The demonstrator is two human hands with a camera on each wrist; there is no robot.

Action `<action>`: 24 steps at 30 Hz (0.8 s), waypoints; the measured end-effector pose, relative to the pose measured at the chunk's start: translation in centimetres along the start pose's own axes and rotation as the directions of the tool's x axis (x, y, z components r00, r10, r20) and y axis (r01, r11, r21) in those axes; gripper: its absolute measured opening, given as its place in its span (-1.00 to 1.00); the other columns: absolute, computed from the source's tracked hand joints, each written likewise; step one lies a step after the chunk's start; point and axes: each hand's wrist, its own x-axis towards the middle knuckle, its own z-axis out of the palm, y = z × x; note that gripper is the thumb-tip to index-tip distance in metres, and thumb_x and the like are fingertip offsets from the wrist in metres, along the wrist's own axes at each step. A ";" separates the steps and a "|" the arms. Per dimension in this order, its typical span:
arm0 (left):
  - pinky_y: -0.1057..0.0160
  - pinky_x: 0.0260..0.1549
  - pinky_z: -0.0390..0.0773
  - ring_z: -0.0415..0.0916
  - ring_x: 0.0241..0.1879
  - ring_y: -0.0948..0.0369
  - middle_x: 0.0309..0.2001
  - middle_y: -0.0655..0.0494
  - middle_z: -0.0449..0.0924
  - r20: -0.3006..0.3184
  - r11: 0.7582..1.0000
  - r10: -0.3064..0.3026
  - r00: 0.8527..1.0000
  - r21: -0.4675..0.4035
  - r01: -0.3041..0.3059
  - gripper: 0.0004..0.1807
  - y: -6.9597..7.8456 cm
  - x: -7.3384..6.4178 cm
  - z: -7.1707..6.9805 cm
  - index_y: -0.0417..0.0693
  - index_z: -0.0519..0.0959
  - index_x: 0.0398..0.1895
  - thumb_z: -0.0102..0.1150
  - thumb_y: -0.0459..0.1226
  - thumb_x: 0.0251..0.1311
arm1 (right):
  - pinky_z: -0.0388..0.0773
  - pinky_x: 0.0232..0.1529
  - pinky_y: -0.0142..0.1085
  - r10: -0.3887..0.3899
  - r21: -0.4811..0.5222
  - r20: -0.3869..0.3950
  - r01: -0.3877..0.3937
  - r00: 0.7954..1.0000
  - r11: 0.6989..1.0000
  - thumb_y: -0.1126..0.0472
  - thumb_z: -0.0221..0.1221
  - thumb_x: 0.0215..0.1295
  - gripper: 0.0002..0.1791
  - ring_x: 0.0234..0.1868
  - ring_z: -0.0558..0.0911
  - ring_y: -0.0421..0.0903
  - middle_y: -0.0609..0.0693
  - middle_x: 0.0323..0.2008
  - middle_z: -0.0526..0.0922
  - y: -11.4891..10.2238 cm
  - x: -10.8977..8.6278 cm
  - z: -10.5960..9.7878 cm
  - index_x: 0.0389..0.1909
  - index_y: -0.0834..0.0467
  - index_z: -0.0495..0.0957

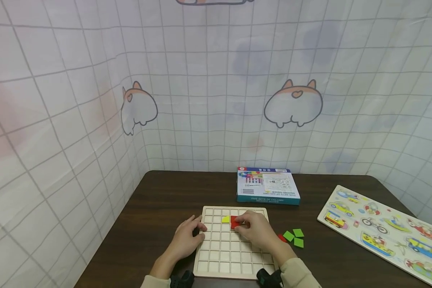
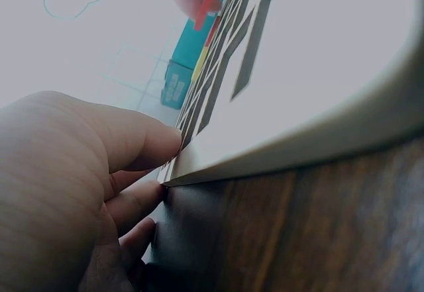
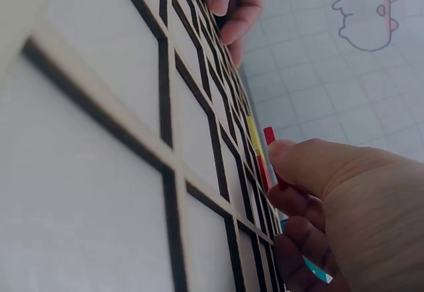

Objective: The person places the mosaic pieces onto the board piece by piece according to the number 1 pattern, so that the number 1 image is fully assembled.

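Observation:
A pale wooden grid board lies on the dark table. A yellow square tile sits in one of its upper cells, with a red tile beside it. Just above these, my right hand pinches another red square tile between thumb and fingers. My left hand rests at the board's left rim. In the left wrist view its thumb touches the rim's top, while the other fingers lie along the side and on the table.
Several loose green tiles lie right of the board, with a red tile partly hidden by my right wrist. A blue and white box lies behind the board. A vehicle picture board lies at the right.

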 end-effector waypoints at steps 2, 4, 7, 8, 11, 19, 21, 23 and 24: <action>-0.37 0.31 -0.05 0.09 0.44 -0.16 0.37 -0.15 0.33 -0.001 1.000 0.004 1.000 0.001 -0.004 -0.91 0.0 0.0 0.0 0.10 0.59 -0.30 0.16 -0.32 0.19 | 0.42 -0.40 -0.43 -0.004 -0.007 0.000 0.004 1.000 1.000 0.13 0.36 0.18 -0.75 -0.40 0.44 -0.26 -0.23 -0.34 0.57 0.1 0.0 0.1 -0.11 0.05 0.71; -0.36 0.31 -0.04 0.09 0.44 -0.16 0.38 -0.14 0.33 -0.002 1.000 0.002 1.000 0.003 -0.002 -0.91 0.0 0.0 -0.1 0.10 0.59 -0.30 0.16 -0.32 0.19 | 0.41 -0.40 -0.44 -0.004 -0.012 0.002 0.004 1.000 1.000 0.12 0.35 0.18 -0.75 -0.40 0.43 -0.27 -0.25 -0.33 0.56 0.3 -0.1 0.2 -0.11 0.03 0.71; -0.38 0.30 -0.04 0.09 0.44 -0.16 0.38 -0.13 0.33 0.000 1.000 0.001 1.000 0.003 -0.001 -0.90 0.0 0.0 0.0 0.10 0.59 -0.30 0.16 -0.32 0.19 | 0.39 -0.42 -0.44 -0.010 -0.031 -0.006 0.010 1.000 0.999 0.12 0.36 0.18 -0.76 -0.42 0.41 -0.29 -0.26 -0.34 0.55 0.5 -0.2 0.4 -0.12 0.02 0.71; -0.37 0.31 -0.05 0.08 0.44 -0.14 0.38 -0.12 0.32 0.001 1.000 -0.005 1.000 0.000 0.005 -0.90 0.0 0.0 0.0 0.12 0.59 -0.30 0.16 -0.31 0.20 | 0.38 -0.42 -0.43 -0.010 -0.034 -0.009 0.010 1.000 0.999 0.13 0.36 0.17 -0.76 -0.42 0.41 -0.29 -0.26 -0.33 0.54 0.5 -0.2 0.5 -0.13 0.02 0.71; -0.38 0.30 -0.04 0.08 0.44 -0.14 0.39 -0.11 0.32 0.004 1.000 -0.005 1.000 0.002 0.005 -0.89 0.0 0.1 0.1 0.12 0.60 -0.29 0.17 -0.31 0.20 | 0.39 -0.41 -0.42 -0.006 -0.026 -0.011 0.006 1.000 1.000 0.15 0.36 0.17 -0.77 -0.41 0.41 -0.29 -0.25 -0.30 0.55 0.6 -0.2 0.6 -0.13 0.01 0.70; -0.37 0.30 -0.02 0.08 0.45 -0.14 0.38 -0.10 0.33 -0.001 1.000 -0.016 1.000 0.012 0.016 -0.90 0.0 0.2 0.1 0.13 0.59 -0.31 0.17 -0.31 0.20 | 0.42 -0.36 -0.42 -0.010 0.011 -0.016 0.010 1.000 1.000 0.18 0.34 0.17 -0.77 -0.37 0.42 -0.28 -0.22 -0.25 0.58 0.5 -0.3 0.7 -0.13 0.01 0.70; -0.37 0.30 -0.02 0.08 0.45 -0.14 0.38 -0.11 0.32 0.000 1.000 -0.016 1.000 0.009 0.016 -0.90 0.0 0.2 0.1 0.13 0.59 -0.31 0.17 -0.31 0.20 | 0.41 -0.37 -0.42 -0.006 0.015 -0.016 0.007 1.000 1.000 0.19 0.34 0.17 -0.78 -0.37 0.42 -0.27 -0.21 -0.25 0.56 0.5 -0.3 0.7 -0.14 0.02 0.70; -0.37 0.30 -0.02 0.08 0.45 -0.14 0.39 -0.11 0.32 0.002 1.000 -0.015 1.000 0.008 0.015 -0.90 0.0 0.1 0.1 0.12 0.59 -0.30 0.16 -0.31 0.20 | 0.41 -0.38 -0.42 -0.001 0.017 -0.013 0.001 1.000 1.000 0.19 0.34 0.17 -0.78 -0.37 0.42 -0.26 -0.20 -0.25 0.54 0.5 -0.3 0.8 -0.14 0.03 0.70; -0.37 0.31 -0.03 0.07 0.45 -0.14 0.39 -0.11 0.32 0.003 1.000 -0.015 1.000 0.007 0.015 -0.90 0.0 0.1 0.0 0.12 0.59 -0.30 0.16 -0.31 0.20 | 0.40 -0.38 -0.41 0.001 0.019 -0.013 -0.001 1.000 1.000 0.19 0.34 0.17 -0.79 -0.37 0.42 -0.25 -0.19 -0.25 0.53 0.5 -0.3 0.8 -0.14 0.03 0.70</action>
